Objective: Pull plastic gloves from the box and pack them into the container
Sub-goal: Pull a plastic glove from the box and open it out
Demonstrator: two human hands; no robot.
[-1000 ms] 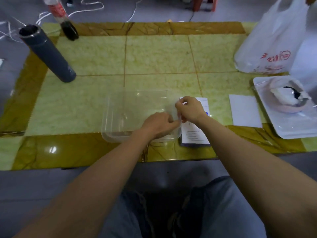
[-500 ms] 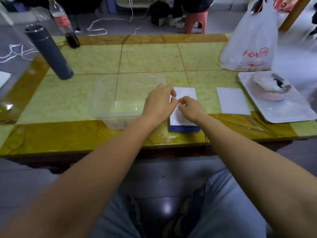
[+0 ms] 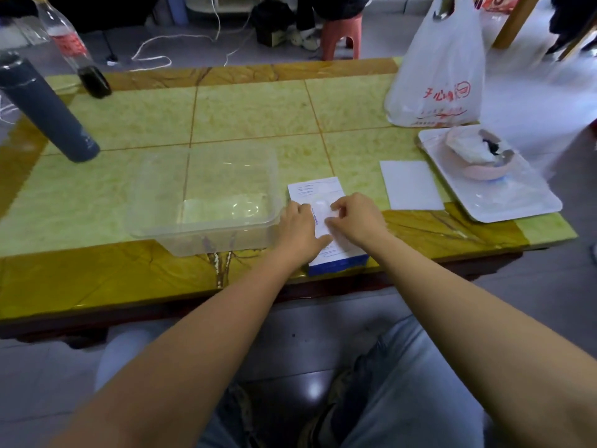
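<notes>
A white glove box (image 3: 318, 188) with a blue front lies near the table's front edge, just right of the clear plastic container (image 3: 274, 176). My left hand (image 3: 298, 227) rests on the box's left side, fingers and thumb laid flat on its top. At the opening in the box top, my right hand (image 3: 355, 218) has curled fingertips that pinch a thin, see-through plastic glove (image 3: 320, 206). A flat clear layer, seemingly plastic gloves (image 3: 226, 208), lies in the container's near right part.
A dark flask (image 3: 48, 114) and a cola bottle (image 3: 74, 50) stand at the far left. A white plastic bag (image 3: 436, 76) stands at the far right, in front of it a white tray (image 3: 517, 202) with a pink bowl (image 3: 481, 171). A white card (image 3: 410, 185) lies right of the box.
My left hand moved right, from the container's near corner onto the box's left side. My right hand stayed at the box's opening. My view shifted and drew closer.
</notes>
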